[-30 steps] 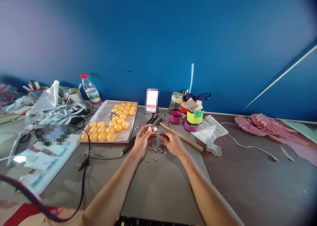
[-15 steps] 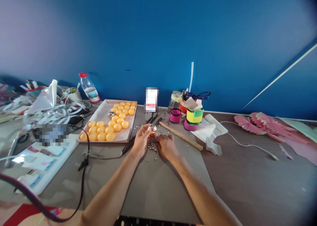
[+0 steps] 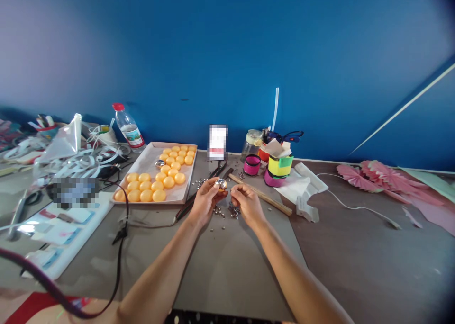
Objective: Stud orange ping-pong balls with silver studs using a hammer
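Between the thumb and fingers of my left hand [image 3: 204, 203] is a ball [image 3: 221, 185], orange underneath and covered with shiny silver pieces on top. Just to its right, my right hand [image 3: 248, 204] is closed in a pinch at the fingertips. Whatever it pinches is too small to make out. Small shiny silver studs [image 3: 233, 211] lie in a pile under my right fingers, and more are scattered on the grey mat [image 3: 234, 267]. To the left, a shallow box [image 3: 144, 153] holds many plain orange balls [image 3: 156, 186] and one silver-covered ball [image 3: 159, 164].
A wooden stick [image 3: 273, 202] lies behind my right hand. A soldering iron-like tool [image 3: 184, 209] with a cord rests left of my left hand. Farther back stand a glass jar [image 3: 251, 144], a pink ring [image 3: 251, 165], a yellow-green container [image 3: 279, 166] and a water bottle [image 3: 129, 129].
My right hand has lifted from the studs on the mat and come up beside the ball, fingers pinched. The ball in my left hand has shifted slightly right.
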`<state>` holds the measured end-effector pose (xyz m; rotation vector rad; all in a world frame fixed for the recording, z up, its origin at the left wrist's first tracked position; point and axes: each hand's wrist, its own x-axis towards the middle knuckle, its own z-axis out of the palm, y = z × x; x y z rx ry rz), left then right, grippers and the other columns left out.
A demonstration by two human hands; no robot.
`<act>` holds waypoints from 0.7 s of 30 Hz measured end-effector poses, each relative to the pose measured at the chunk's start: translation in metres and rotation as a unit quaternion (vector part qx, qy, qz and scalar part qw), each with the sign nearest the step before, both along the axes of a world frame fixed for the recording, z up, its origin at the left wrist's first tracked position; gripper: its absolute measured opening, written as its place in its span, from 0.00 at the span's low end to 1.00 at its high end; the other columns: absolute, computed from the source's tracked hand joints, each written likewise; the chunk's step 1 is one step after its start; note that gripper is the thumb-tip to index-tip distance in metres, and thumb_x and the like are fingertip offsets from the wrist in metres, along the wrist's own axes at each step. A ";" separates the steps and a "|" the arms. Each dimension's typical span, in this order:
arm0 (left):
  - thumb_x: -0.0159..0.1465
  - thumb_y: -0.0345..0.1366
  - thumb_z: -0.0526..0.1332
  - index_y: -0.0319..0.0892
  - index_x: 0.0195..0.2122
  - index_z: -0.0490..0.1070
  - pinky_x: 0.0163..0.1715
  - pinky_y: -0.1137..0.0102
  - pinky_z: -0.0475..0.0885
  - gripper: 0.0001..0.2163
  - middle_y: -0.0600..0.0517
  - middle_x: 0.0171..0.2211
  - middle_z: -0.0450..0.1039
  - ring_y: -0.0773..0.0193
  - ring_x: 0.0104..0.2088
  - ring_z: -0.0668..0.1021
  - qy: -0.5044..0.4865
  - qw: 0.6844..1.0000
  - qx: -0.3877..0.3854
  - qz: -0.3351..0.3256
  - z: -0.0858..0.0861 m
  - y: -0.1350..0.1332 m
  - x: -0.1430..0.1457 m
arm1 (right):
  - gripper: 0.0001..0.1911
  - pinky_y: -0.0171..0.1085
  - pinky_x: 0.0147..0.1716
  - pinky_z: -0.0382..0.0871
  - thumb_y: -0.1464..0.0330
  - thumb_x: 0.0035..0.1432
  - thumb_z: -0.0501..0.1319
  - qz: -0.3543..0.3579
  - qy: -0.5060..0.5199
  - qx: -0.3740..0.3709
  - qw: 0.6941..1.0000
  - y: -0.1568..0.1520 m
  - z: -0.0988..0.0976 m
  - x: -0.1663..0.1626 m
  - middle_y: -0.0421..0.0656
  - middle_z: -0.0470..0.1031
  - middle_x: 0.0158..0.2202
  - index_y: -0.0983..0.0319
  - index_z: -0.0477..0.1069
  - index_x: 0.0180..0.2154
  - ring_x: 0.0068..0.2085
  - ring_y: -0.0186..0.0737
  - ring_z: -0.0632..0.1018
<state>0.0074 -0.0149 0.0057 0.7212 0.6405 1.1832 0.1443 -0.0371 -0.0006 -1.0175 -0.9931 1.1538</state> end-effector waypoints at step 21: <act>0.53 0.38 0.69 0.41 0.42 0.73 0.43 0.63 0.71 0.16 0.51 0.37 0.76 0.64 0.35 0.77 0.008 0.999 0.021 -0.042 -0.007 0.000 0.001 | 0.09 0.33 0.25 0.56 0.64 0.43 0.66 0.006 0.058 -0.030 0.998 -0.001 0.005 -0.002 0.34 0.67 0.19 0.61 0.70 0.26 0.22 0.30 0.65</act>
